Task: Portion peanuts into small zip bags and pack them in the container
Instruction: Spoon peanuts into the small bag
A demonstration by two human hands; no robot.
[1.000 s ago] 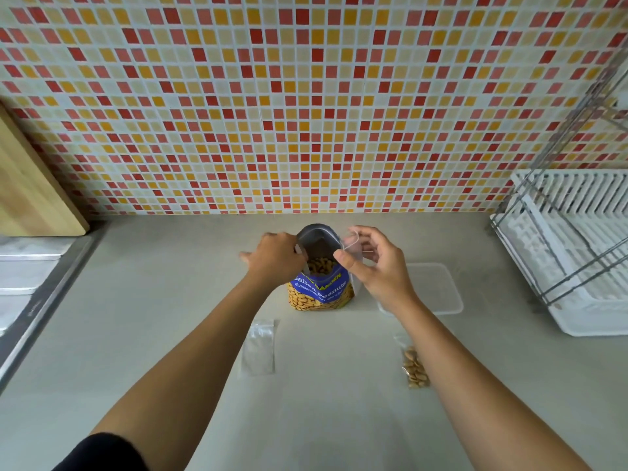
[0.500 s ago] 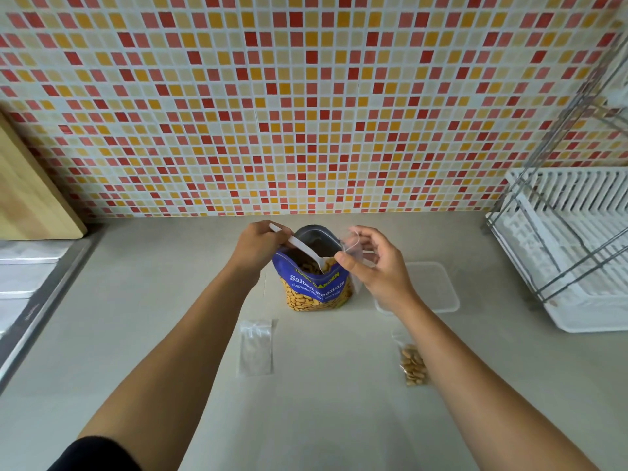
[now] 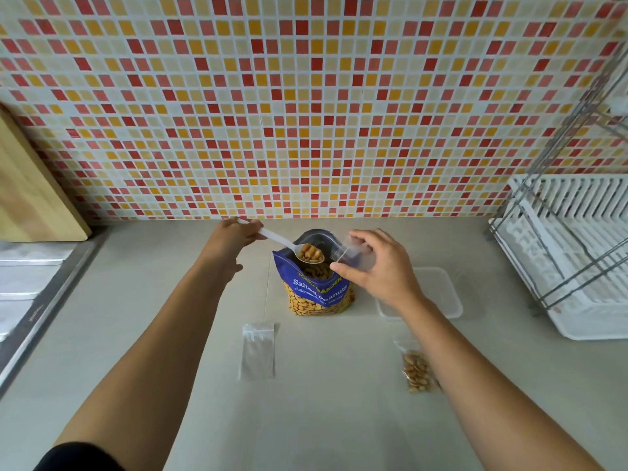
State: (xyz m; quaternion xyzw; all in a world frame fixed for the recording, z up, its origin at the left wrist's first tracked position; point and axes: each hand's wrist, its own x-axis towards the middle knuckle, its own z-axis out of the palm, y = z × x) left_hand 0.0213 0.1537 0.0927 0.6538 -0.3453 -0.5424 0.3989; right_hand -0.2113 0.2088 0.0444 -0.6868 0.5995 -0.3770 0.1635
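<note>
A blue salted-peanut bag [image 3: 317, 290] stands open on the counter. My left hand [image 3: 231, 237] grips a white plastic spoon [image 3: 307, 254] by its handle; the bowl, heaped with peanuts, hovers over the bag's mouth. My right hand [image 3: 377, 270] pinches a small clear zip bag [image 3: 350, 251] held open just right of the spoon. An empty zip bag [image 3: 258, 350] lies flat in front of the peanut bag. A filled zip bag of peanuts [image 3: 416, 368] lies beside my right forearm. The clear plastic container [image 3: 438, 290] sits to the right, partly hidden by my wrist.
A white dish rack with metal frame [image 3: 571, 253] fills the right side. A wooden cutting board [image 3: 30, 198] leans on the tiled wall at left, above a metal sink edge [image 3: 44, 300]. The grey counter [image 3: 323, 419] stretches toward me.
My left hand has drawn the spoon up out of the peanut bag, now loaded with peanuts, and moved left and away. The right hand keeps holding the small bag open.
</note>
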